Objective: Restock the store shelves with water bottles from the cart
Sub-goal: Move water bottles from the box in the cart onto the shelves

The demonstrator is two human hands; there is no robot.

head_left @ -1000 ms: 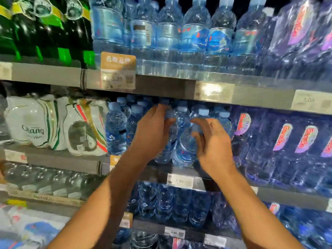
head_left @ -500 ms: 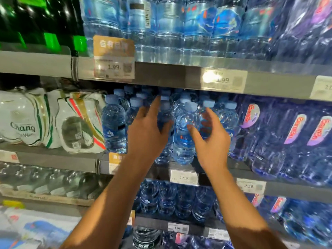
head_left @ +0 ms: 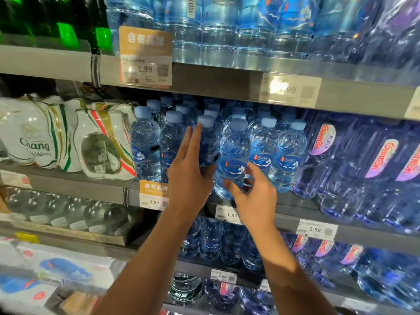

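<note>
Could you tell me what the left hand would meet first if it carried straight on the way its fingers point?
Most likely the blue-capped water bottle right behind the left hand; the fingertips already reach its cap, though depth is unclear.

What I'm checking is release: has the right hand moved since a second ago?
Yes, the right hand dropped, down the bottle toward the price tag.

Grey metal shelving tiers (head_left: 227,80), price tags (head_left: 145,69) clipped on; glare on edges.
</note>
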